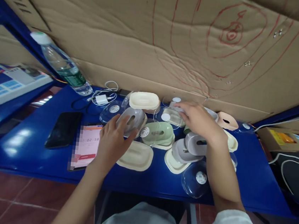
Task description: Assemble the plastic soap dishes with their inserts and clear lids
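My left hand (113, 138) has its fingers spread over a grey oval plastic cover with a slot (132, 119), touching its near left side. Beneath the thumb lies a cream oval tray (136, 157). My right hand (195, 118) reaches to the back of the group, fingers stretched and bent downward. Its fingertips are by a small grey piece (173, 105) and a clear lid with a white round label (165, 117); contact is unclear. Between the hands sits a green slotted cover (160, 132) on a cream base. Two overlapping grey slotted covers (184, 151) lie under my right forearm, which hides part of them.
A cream tray (144, 100) and a peach cover (227, 121) are at the back. A clear lid (195, 181) lies near the front edge. Leftward are a lit phone (88, 145), a dark phone (64, 129), a charger (102, 100) and a water bottle (65, 67). Cardboard (107, 25) walls the back.
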{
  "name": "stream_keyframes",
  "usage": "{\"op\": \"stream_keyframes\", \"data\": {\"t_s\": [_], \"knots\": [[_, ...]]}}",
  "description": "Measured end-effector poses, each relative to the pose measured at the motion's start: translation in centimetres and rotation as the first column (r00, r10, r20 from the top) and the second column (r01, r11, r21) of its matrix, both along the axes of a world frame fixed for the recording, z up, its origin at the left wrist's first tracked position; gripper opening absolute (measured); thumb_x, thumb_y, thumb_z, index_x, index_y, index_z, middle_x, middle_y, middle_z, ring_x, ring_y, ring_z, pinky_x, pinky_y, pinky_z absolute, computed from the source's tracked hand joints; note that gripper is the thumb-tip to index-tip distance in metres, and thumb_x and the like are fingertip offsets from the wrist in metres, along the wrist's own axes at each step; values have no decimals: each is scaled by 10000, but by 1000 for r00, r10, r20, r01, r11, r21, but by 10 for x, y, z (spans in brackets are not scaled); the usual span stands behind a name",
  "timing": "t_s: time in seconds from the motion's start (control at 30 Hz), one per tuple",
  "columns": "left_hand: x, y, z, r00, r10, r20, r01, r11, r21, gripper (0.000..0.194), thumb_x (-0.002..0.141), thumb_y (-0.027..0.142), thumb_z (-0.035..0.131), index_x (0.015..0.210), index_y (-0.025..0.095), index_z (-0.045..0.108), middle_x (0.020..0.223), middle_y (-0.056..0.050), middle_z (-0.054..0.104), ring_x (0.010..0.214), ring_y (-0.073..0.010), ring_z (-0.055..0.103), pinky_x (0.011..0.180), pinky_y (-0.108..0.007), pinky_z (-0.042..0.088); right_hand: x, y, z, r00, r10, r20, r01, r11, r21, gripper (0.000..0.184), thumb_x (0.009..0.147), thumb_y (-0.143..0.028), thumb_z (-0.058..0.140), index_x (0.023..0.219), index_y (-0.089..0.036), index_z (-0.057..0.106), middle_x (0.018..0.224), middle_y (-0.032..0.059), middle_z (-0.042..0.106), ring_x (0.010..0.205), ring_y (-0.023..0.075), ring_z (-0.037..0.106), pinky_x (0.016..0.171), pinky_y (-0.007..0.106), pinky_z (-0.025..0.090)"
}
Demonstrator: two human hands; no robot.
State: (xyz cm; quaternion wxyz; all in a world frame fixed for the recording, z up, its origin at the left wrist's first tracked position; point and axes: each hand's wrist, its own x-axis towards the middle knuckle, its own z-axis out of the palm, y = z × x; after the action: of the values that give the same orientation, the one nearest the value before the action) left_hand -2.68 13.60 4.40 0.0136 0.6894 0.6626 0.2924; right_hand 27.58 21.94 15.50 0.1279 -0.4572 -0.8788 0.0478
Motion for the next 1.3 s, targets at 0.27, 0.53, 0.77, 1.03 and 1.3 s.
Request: {"op": "stream_keyframes", "data": {"t_s": [0.27, 0.53, 0.77, 1.03, 1.3], "knots": [[-10, -16, -6, 990, -30, 136, 28, 1000, 12, 364, 1084, 391, 512, 1319, 191, 704, 1281, -149, 740, 1151, -334, 732, 988, -472, 598, -61, 37, -17, 973, 140, 186, -132, 990, -56, 389, 1078, -138, 494, 1425, -162, 668, 1435, 141, 714, 1338, 288, 653, 1112, 414, 466], [40, -91, -29, 982, -181, -62, 188, 974, 130, 504, 1071, 335, 636, 1556, 254, 525, 1627, -205, 491, 1539, -405, 469, 1243, -650, 389, -99, 77, -39, 940, 66, 335, -48, 997, -61, 406, 1073, -189, 560, 1471, -172, 635, 1534, 178, 623, 1344, 329, 647, 1098, 446, 470], [45, -93, -43, 968, -247, -39, 250, 960, 123, 516, 1057, 307, 661, 1555, 252, 533, 1632, -205, 498, 1545, -382, 470, 1296, -663, 312, -111, 84, -22, 933, -36, 358, 45, 999, -16, 382, 1119, -219, 440, 1412, -113, 660, 1419, 236, 694, 1232, 332, 712, 961, 391, 520], [48, -93, -41, 966, -254, -46, 258, 958, 126, 478, 1063, 282, 641, 1532, 230, 567, 1604, -214, 533, 1488, -397, 528, 1261, -688, 349, -117, 77, -28, 920, 67, 386, -28, 994, -106, 354, 1048, -293, 653, 1382, -180, 693, 1420, 161, 719, 1314, 312, 664, 1046, 381, 454], [48, -92, -39, 961, -274, -29, 276, 954, 115, 452, 1073, 267, 609, 1523, 236, 579, 1576, -202, 566, 1483, -372, 542, 1270, -671, 351, -103, 98, -36, 931, 77, 356, -27, 989, -143, 514, 1026, -400, 709, 1487, -194, 611, 1471, 163, 694, 1337, 333, 644, 1053, 400, 446]]}}
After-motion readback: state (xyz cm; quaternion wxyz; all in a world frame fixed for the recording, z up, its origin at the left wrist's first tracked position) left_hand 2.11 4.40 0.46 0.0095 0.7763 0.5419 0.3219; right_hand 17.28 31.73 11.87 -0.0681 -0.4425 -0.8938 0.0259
